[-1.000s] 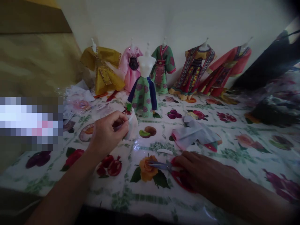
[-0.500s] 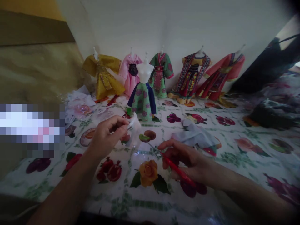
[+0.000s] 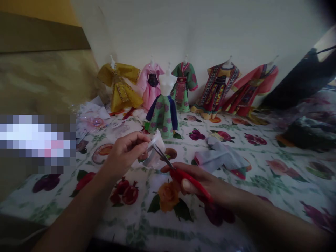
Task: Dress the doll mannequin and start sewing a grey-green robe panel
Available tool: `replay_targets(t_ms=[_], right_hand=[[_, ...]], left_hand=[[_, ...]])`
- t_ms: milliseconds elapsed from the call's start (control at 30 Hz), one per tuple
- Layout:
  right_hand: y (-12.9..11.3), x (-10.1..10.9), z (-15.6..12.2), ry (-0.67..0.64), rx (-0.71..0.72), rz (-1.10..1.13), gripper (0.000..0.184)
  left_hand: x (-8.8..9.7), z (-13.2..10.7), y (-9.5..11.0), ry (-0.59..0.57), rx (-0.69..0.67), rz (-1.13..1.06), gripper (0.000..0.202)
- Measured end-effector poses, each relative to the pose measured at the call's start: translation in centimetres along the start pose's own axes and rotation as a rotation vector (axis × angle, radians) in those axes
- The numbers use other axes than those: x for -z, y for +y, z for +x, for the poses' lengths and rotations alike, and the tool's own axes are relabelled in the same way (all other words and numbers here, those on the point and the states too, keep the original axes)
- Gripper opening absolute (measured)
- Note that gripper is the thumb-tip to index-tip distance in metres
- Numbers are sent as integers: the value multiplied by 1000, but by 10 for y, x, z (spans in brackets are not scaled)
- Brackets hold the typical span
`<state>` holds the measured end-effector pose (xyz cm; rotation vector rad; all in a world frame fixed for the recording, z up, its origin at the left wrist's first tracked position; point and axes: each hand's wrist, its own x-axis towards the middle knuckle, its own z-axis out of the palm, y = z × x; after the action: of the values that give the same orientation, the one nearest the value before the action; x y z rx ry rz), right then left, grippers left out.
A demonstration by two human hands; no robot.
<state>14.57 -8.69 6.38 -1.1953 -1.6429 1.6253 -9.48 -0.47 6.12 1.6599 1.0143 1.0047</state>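
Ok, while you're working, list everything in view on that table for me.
Dress forms in doll gowns: six, yellow, pink, green, navy-and-green, red-patterned, coral, along the wall.
Scissors: one, red handles, in right hand.
Translucent white piece: one, in left hand, at the blades.
Fabric bundle: one, grey, centre-right.
Paper scraps: several, white, back left.
Tablecloth: one, white with fruit and flower print, underneath.
Left hand: pinching the white piece.
Right hand: gripping the scissors.

6 doll dresses [image 3: 162,117] on stands at 12 o'clock; 1 L hand [image 3: 125,153] w/ 1 whitish scrap [image 3: 154,148], 1 R hand [image 3: 202,183] w/ 1 pr red scissors [image 3: 187,178] at 6; 1 grey cloth [image 3: 219,157] at 2.
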Motion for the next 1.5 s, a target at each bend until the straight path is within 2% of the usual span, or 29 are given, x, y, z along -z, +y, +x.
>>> replay_targets(t_ms=[100, 267, 633, 967, 1167, 1500], right_hand=[[5, 0, 3, -44, -6, 13, 54], [13, 2, 8, -105, 71, 63, 60], [13, -1, 9, -94, 88, 130, 52], [26, -5, 15, -156, 168, 259, 49], [17, -7, 11, -107, 109, 223, 47], [17, -9, 12, -108, 112, 268, 38]], left_hand=[[0, 0, 0, -27, 6, -33, 9], [-3, -1, 0, -50, 7, -74, 8], [-6, -3, 3, -54, 18, -106, 8], [-7, -4, 3, -66, 7, -69, 10], [-5, -6, 2, -86, 5, -2, 15], [-8, -4, 4, -90, 4, 12, 14]])
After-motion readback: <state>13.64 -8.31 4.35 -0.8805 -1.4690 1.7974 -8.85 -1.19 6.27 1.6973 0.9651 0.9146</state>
